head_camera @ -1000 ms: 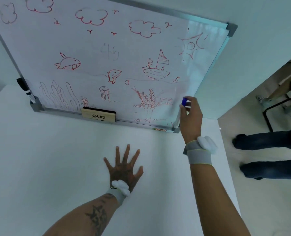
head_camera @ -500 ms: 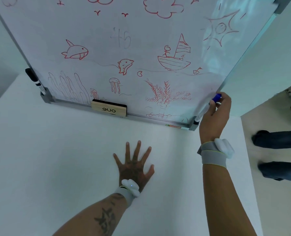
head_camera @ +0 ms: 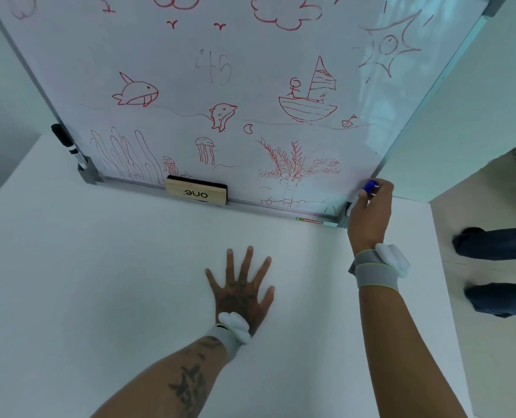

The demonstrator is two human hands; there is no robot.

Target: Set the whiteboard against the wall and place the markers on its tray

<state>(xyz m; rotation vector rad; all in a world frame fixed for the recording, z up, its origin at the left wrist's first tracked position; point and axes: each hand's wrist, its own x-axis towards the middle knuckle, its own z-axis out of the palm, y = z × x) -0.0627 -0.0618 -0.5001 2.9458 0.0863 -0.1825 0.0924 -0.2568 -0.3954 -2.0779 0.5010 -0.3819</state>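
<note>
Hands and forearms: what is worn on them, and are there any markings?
Both forearms are bare, no sleeves. Each wrist carries a grey band with a white pod: left hand, right hand. The right band has a thin yellow-green edge. Dark tattoos mark the left forearm and hand.

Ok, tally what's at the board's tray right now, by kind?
Markers: 2, black at the left corner, blue-capped in the right hand at the right corner
Eraser: 1
Total: 3

A metal-framed whiteboard point(head_camera: 250, 86) covered in red drawings leans on the wall. The right hand point(head_camera: 370, 218) grips a blue-capped marker point(head_camera: 370, 186) at its lower right corner; the left hand point(head_camera: 241, 292) lies flat on the white table point(head_camera: 85, 282).
</note>
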